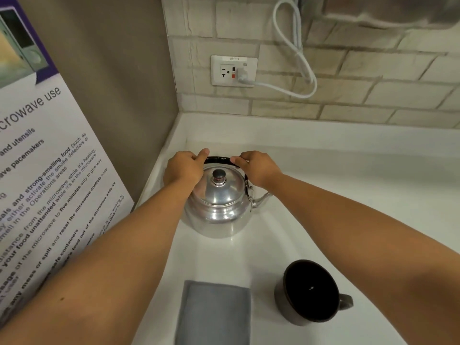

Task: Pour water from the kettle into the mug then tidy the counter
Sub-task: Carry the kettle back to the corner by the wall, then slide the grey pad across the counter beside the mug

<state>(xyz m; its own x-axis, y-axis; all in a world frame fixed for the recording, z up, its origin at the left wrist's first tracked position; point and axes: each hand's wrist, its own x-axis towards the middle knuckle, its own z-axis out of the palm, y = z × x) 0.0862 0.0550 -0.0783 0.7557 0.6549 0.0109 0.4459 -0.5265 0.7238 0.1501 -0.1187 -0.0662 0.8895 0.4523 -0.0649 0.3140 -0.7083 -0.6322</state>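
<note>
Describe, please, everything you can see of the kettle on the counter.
The kettle is shiny silver metal, round and squat, standing upright on the white counter in the corner near the wall. Its domed lid is on, topped by a dark knob. A curved spout points right. A black handle arches over the top; the left hand and the right hand each grip one end of it. Whether it holds water cannot be seen.
</note>
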